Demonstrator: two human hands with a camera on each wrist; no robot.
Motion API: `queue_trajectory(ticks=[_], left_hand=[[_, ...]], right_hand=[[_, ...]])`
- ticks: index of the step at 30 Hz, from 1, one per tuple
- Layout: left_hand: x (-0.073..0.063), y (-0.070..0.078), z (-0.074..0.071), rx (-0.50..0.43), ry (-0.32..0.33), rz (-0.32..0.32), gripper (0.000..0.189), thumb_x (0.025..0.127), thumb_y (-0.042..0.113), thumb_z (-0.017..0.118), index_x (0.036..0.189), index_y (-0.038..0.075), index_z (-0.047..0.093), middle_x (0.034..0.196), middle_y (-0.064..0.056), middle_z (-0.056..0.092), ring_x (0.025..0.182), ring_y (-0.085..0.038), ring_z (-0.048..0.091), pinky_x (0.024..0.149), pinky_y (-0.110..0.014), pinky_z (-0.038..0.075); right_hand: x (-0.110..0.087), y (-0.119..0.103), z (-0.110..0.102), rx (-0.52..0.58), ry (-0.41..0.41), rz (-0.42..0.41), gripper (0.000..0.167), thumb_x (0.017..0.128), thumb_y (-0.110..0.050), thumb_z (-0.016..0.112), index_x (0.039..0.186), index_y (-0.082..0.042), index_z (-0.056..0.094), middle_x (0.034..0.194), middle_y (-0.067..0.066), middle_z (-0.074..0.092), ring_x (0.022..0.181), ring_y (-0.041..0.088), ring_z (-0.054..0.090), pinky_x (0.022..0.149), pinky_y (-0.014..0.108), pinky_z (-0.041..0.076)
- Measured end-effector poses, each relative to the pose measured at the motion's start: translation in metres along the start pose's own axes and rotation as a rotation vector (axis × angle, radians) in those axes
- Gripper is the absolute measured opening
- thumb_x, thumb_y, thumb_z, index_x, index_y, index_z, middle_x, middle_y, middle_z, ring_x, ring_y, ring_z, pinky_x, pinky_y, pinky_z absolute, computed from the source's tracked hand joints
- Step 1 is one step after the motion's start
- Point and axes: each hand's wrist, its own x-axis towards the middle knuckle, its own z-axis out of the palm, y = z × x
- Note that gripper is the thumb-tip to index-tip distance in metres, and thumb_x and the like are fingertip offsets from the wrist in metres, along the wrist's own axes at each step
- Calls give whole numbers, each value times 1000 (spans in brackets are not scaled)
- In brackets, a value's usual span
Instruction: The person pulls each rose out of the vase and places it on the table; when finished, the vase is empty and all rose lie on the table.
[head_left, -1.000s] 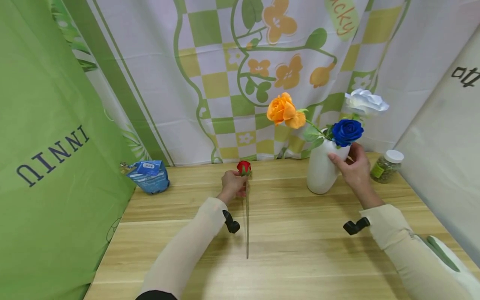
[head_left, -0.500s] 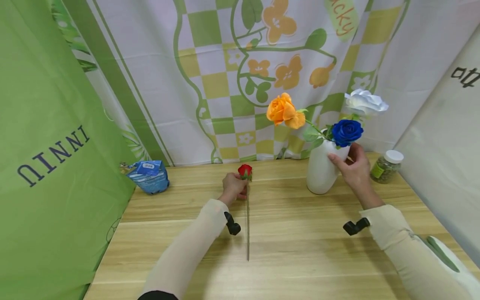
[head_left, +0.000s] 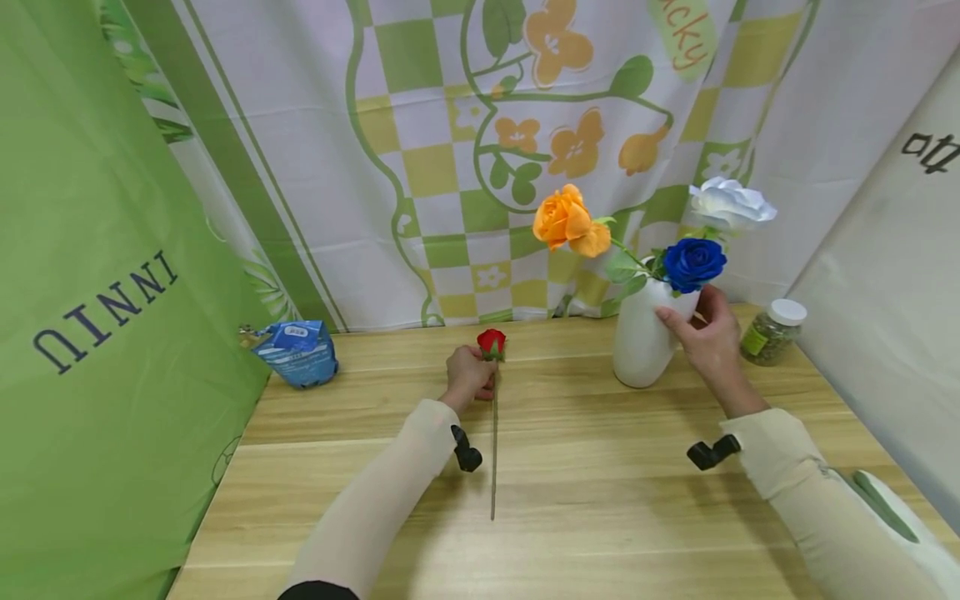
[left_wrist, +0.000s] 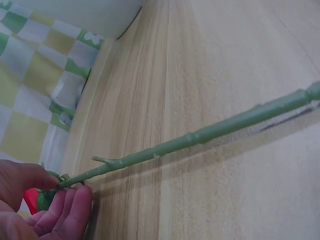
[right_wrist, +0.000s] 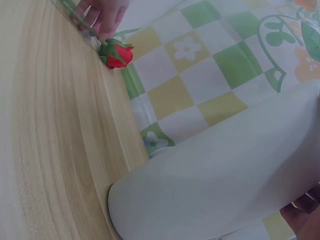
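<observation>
Moved slightly away from the curtain (head_left: 472, 200), the red flower (head_left: 491, 341) is pinched over the worktop (head_left: 585, 467) by the left grip (head_left: 468, 372), well apart from the vase (head_left: 643, 342) held by the right grip (head_left: 708, 335), so little seems done yet.

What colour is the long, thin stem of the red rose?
Green; the thin stem shows best in the left wrist view.

Red rose (head_left: 491, 341), white vase (head_left: 642, 340), checked curtain (head_left: 431, 172)
</observation>
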Motion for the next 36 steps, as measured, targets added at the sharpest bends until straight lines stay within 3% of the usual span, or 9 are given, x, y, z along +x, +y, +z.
queue_trajectory(ticks=[4, 9, 14, 19, 25, 29, 36], left_hand=[[-1, -1, -2, 54, 18, 49, 31, 86, 9, 72, 113, 6, 58, 65, -6, 65, 41, -14, 59, 41, -34, 57], [-1, 2, -4, 207, 74, 162, 32, 85, 17, 73, 114, 9, 62, 75, -5, 74, 37, -11, 57, 39, -28, 52], [0, 6, -6, 338, 188, 331, 26, 85, 23, 73, 109, 13, 69, 82, 0, 75, 56, -9, 62, 48, -22, 47], [-5, 20, -2, 390, 244, 471, 23, 88, 25, 71, 108, 15, 72, 86, 1, 74, 76, -16, 70, 62, -29, 54], [-12, 43, 11, 334, 228, 601, 24, 88, 21, 66, 109, 14, 72, 88, 0, 76, 74, -15, 71, 60, -28, 56], [-17, 61, 23, 250, 200, 676, 23, 88, 19, 64, 107, 11, 73, 87, -2, 76, 74, -15, 71, 63, -25, 56], [-30, 100, 39, 66, 117, 813, 21, 90, 14, 66, 108, 6, 74, 88, -8, 77, 79, -16, 71, 67, -18, 56]], right_hand=[[0, 0, 0, -2, 0, 12, 64, 88, -20, 77, 143, -6, 48, 122, -11, 55, 110, -2, 53, 87, 5, 48], [2, 3, 1, -18, 7, 28, 66, 88, -19, 77, 144, -6, 47, 127, -6, 56, 111, -2, 52, 88, 5, 47], [2, 4, 2, -16, 11, 35, 67, 88, -19, 77, 145, -6, 46, 130, -2, 56, 111, -1, 53, 88, 6, 47], [0, 1, 1, -19, 5, 23, 66, 88, -21, 77, 145, -6, 46, 130, -1, 56, 112, 0, 53, 88, 5, 48], [-2, 0, 0, -21, -2, 9, 64, 89, -23, 76, 144, -8, 47, 131, 2, 56, 115, 4, 55, 89, 7, 49], [-1, 1, -1, -21, -5, 12, 64, 89, -22, 76, 145, -8, 47, 134, 4, 56, 117, 5, 55, 91, 9, 50], [-1, 2, 1, -7, 14, 18, 63, 88, -21, 77, 143, -8, 48, 128, -5, 56, 114, 2, 55, 89, 6, 49]])
